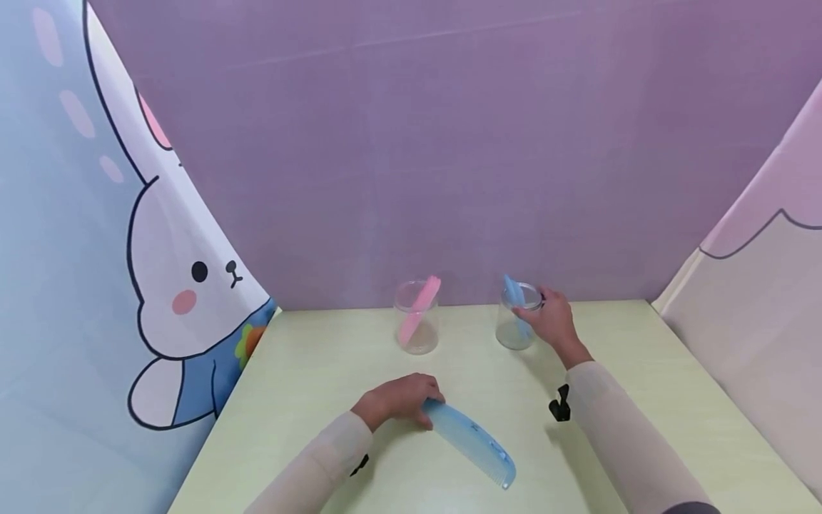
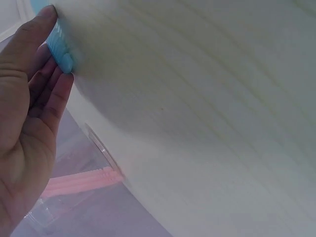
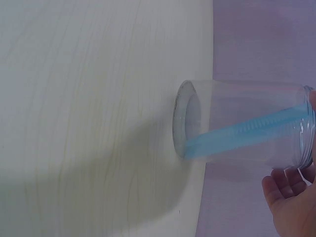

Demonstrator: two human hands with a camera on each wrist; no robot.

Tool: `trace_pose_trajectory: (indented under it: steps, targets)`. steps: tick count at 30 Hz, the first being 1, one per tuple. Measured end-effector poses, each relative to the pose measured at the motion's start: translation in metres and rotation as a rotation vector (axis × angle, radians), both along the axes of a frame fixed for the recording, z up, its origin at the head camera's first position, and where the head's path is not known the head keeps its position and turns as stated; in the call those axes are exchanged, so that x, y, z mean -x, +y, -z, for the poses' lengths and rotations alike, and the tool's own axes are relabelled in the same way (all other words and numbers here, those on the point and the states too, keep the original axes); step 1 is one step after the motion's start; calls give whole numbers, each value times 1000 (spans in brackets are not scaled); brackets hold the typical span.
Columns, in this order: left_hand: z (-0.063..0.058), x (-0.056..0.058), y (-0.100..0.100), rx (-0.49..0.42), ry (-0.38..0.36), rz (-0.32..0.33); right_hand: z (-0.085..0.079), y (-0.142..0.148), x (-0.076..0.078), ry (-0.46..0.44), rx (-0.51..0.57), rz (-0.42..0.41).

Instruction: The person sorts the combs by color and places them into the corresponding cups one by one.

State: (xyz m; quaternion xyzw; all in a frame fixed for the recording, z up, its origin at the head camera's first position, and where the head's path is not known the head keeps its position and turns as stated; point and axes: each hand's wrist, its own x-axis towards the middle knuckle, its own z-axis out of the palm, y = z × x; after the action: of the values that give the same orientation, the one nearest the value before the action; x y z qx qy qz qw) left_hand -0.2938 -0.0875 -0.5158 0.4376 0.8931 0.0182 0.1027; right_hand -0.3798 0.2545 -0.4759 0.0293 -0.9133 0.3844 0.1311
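A light-blue comb (image 1: 472,439) slants across the near middle of the table. My left hand (image 1: 404,397) pinches its left end between thumb and fingers; the left wrist view shows the comb's teeth (image 2: 60,47) beside the fingertips. Farther back on the right stands a clear jar (image 1: 507,333) with another blue comb (image 3: 247,131) leaning inside it. My right hand (image 1: 552,318) grips this jar near its rim, thumb on the front side and fingers round the other side. The right wrist view cuts off most of that hand.
Left of the gripped jar stands a second clear jar (image 1: 424,343) holding a pink comb (image 1: 419,312). Both jars are near the back edge of the pale table (image 1: 321,343). A purple backdrop (image 1: 411,157) rises behind, with a rabbit-print curtain (image 1: 173,271) at left.
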Motion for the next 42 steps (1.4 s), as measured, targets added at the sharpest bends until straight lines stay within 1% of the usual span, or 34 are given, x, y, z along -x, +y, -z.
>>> trace_pose_trajectory:
  steps: [5,11,14,20,26,31,37,42]
  targets:
    - [2,1,-1,-24,-3,17,2,0,2,37,-3,2]
    - [4,1,-2,-30,23,22,1,1,2,50,-1,-4]
    - [4,1,-3,-27,33,11,0,1,2,39,3,-6]
    - [0,-2,-4,-31,26,-30,-1,1,2,6,-3,-4]
    - [-4,-1,-6,-72,34,-62,0,0,2,-18,-5,9]
    - [-7,3,-7,-107,25,-120,1,-1,3,-17,-9,12]
    - [-11,6,-9,-131,-11,-248,1,0,3,-47,-3,12]
    - [-16,7,-10,-157,-23,-310,1,1,3,-46,4,12]
